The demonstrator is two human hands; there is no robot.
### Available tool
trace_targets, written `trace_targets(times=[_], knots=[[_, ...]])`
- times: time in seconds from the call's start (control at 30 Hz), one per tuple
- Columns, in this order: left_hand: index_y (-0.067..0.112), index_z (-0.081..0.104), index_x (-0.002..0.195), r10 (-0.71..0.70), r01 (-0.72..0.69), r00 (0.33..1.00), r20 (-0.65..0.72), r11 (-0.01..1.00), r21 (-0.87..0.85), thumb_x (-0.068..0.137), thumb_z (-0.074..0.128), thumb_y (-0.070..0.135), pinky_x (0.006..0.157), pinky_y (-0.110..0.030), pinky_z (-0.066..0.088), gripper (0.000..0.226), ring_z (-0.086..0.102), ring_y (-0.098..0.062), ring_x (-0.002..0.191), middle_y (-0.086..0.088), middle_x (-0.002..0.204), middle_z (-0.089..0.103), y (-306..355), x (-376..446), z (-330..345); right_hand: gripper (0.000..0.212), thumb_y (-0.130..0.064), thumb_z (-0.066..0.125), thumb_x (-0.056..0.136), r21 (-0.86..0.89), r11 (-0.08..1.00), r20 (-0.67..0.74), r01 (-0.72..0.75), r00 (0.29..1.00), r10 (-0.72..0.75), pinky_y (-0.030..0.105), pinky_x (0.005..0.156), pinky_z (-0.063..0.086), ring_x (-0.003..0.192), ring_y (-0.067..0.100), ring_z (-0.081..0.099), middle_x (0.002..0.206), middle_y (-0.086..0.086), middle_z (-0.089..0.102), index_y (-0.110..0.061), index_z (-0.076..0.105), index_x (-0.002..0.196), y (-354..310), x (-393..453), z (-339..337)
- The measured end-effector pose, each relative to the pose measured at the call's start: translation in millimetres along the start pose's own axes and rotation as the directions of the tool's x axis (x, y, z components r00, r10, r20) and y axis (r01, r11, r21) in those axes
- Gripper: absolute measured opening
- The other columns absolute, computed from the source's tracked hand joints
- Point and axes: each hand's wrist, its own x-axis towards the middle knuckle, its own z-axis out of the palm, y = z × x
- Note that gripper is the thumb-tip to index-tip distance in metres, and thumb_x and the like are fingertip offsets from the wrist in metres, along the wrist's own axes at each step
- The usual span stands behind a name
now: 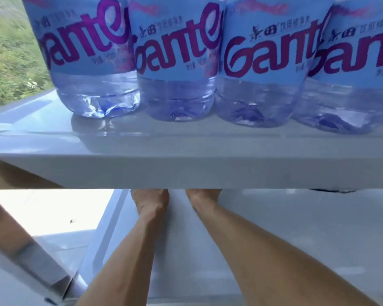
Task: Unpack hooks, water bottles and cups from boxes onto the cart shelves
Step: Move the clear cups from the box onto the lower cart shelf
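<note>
Two bare forearms reach forward side by side under the upper cart shelf (186, 171); the left hand (150, 198) and right hand (202, 196) pass beneath its front lip, their fingers hidden, so I cannot tell how far open either is or whether it holds anything; below the shelf lies a pale lower shelf (296, 228); on top of the upper shelf four water bottles (179, 62) stand upright in a tight row, touching, blue labels facing out; beyond the shelf's left end, green foliage (11, 58) shows.
</note>
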Motion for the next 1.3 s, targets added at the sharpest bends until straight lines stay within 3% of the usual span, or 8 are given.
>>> trace_targets(times=[0.03,0.1,0.2,0.33,0.57,0.73,1.03,1.3], knots=[[0.001,0.067,0.101,-0.016,0.014,0.999,-0.038,0.999,-0.052,0.089,0.055,0.006,0.089,-0.04,0.043,0.017,0.059,-0.04,0.11,-0.023,0.107,0.067,1.6,1.0,-1.6,0.044,-0.022,0.051,0.101,-0.017,1.0,-0.105,0.001,0.994,-0.003,-0.004,0.087,0.032,0.136,0.023,0.042,0.148,0.01,0.045,-0.007,0.044,0.143,-1.8,1.2,-6.9],[0.005,0.061,0.102,-0.07,0.053,0.994,-0.089,0.982,-0.183,0.089,0.06,0.013,0.083,-0.039,0.045,0.015,0.062,-0.04,0.101,-0.018,0.096,0.067,4.7,1.3,-4.6,0.046,-0.04,0.049,0.099,-0.126,0.987,-0.313,0.104,0.94,-0.139,0.026,0.101,0.037,0.128,0.028,0.049,0.138,0.01,0.055,-0.014,0.051,0.136,-10.2,-1.2,-16.3],[0.018,0.039,0.141,-0.052,0.029,0.995,-0.089,0.971,-0.237,0.092,0.063,0.019,0.099,-0.038,0.044,0.055,0.059,-0.032,0.114,-0.007,0.129,0.062,2.4,3.6,-2.5,0.078,-0.055,0.059,0.088,-0.052,0.984,-0.384,0.17,0.906,-0.177,0.042,0.098,0.04,0.122,0.032,0.052,0.136,0.013,0.052,-0.011,0.03,0.147,-14.9,-5.4,-8.8],[0.019,0.036,0.144,-0.028,0.002,0.992,-0.124,0.98,-0.2,0.092,0.063,0.022,0.099,-0.034,0.039,0.058,0.055,-0.03,0.12,-0.008,0.13,0.061,-0.3,9.5,4.3,0.089,-0.048,0.065,0.083,-0.187,0.975,-0.452,0.12,0.871,-0.194,0.04,0.089,0.043,0.114,0.032,0.054,0.127,0.011,0.05,-0.011,0.019,0.15,-10.2,-1.7,0.1],[0.017,0.035,0.144,-0.042,0.021,0.989,-0.142,0.989,-0.147,0.093,0.062,0.024,0.1,-0.034,0.037,0.058,0.052,-0.03,0.123,-0.008,0.129,0.062,3.0,11.6,9.6,0.079,-0.03,0.062,0.089,-0.21,0.977,-0.461,0.026,0.879,-0.122,0.039,0.091,0.039,0.115,0.025,0.053,0.126,0.005,0.051,-0.01,0.016,0.15,-15.9,-4.8,11.6],[0.02,0.035,0.142,-0.059,0.035,0.987,-0.152,0.987,-0.157,0.093,0.062,0.025,0.098,-0.037,0.039,0.057,0.055,-0.034,0.117,-0.012,0.121,0.063,2.5,8.7,8.4,0.067,-0.029,0.058,0.092,-0.242,0.97,-0.456,0.008,0.882,-0.121,0.039,0.091,0.04,0.116,0.024,0.054,0.126,0.005,0.055,-0.004,0.025,0.144,-17.6,-8.9,14.5],[0.017,0.047,0.123,0.034,-0.037,0.981,-0.188,0.999,-0.01,0.085,0.069,0.036,0.078,-0.032,0.035,0.049,0.061,-0.035,0.107,-0.009,0.112,0.067,-3.6,25.5,-0.3,0.084,-0.047,0.06,0.092,-0.292,0.956,-0.455,0.02,0.877,-0.157,0.041,0.092,0.037,0.118,0.025,0.049,0.121,0.005,0.061,-0.005,0.016,0.15,-16.6,-4.7,19.6],[0.023,0.041,0.136,0.015,-0.027,0.992,-0.124,0.995,-0.1,0.086,0.069,0.037,0.097,-0.035,0.039,0.059,0.057,-0.029,0.117,-0.004,0.123,0.065,-6.2,35.8,3.5,0.086,-0.053,0.059,0.091,-0.265,0.964,-0.438,0.014,0.889,-0.133,0.038,0.095,0.036,0.121,0.026,0.045,0.129,0.008,0.055,-0.008,0.018,0.152,-12.6,2.9,18.9]])
